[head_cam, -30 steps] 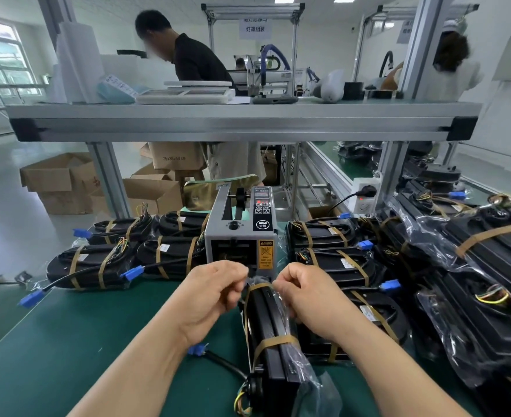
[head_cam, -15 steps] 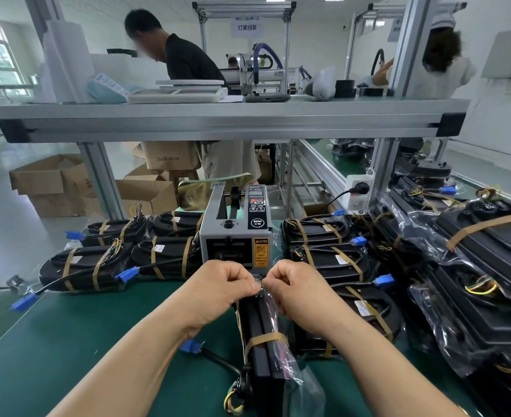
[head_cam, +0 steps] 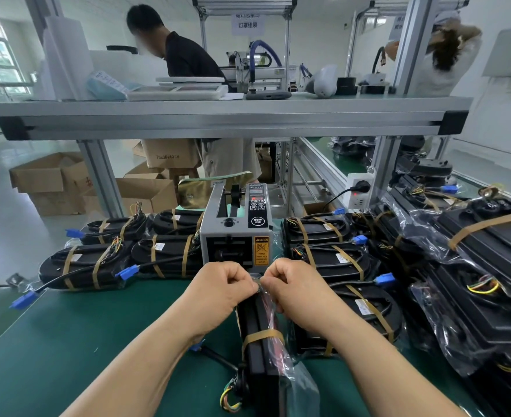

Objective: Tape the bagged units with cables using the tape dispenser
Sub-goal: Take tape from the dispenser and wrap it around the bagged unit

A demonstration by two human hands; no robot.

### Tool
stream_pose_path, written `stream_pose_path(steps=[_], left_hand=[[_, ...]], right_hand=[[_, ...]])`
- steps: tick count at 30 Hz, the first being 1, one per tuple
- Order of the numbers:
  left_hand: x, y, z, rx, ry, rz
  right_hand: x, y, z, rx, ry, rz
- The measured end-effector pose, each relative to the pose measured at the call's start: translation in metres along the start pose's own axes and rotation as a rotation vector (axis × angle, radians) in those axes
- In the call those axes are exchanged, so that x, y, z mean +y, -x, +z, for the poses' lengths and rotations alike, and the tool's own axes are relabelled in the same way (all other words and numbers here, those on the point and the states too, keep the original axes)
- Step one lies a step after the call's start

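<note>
The hands have been brought together since a second ago, and the gap seen then over the unit's far end is closed. The left hand (head_cam: pixel 221 291) and right hand (head_cam: pixel 293 291) are now curled knuckle to knuckle, each pinching the far top edge of the black unit in a clear plastic bag (head_cam: pixel 252 322). Whether tape or only bag film is held under the fingertips cannot be told.

The unit is stood on its edge on the green bench mat (head_cam: pixel 97 341), just near of the grey automatic tape dispenser (head_cam: pixel 234 236). One tan tape band (head_cam: pixel 261 335) is already wrapped round its middle. The far-end strip is judged to be getting pressed down, so this unit is close to done. Rows of black taped units (head_cam: pixel 91 266) are laid left and right of the dispenser.
</note>
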State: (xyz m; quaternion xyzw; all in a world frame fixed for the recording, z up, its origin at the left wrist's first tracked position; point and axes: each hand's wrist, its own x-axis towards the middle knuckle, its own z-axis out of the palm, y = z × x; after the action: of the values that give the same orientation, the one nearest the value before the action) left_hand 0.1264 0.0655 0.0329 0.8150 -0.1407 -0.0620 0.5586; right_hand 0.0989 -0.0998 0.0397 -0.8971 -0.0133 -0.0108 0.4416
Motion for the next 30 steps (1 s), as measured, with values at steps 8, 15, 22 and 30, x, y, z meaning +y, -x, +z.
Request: stream_pose_path(steps=[8,15,22,30], left_hand=[[-0.001,0.001,0.002,0.026,-0.038,-0.022],[-0.004,0.006,0.008,0.159,-0.076,-0.032],[-0.004,0.006,0.025,0.290,0.147,-0.184],[0.006,0.012,0.021,0.172,0.236,-0.268]], right_hand=[[-0.003,0.002,-0.001,-0.010,-0.004,0.001],[-0.002,0.002,-0.002,-0.016,-0.011,0.018],[0.003,-0.001,-0.002,-0.030,-0.086,0.012],[0.007,-0.001,-0.003,-0.034,-0.131,0.042]])
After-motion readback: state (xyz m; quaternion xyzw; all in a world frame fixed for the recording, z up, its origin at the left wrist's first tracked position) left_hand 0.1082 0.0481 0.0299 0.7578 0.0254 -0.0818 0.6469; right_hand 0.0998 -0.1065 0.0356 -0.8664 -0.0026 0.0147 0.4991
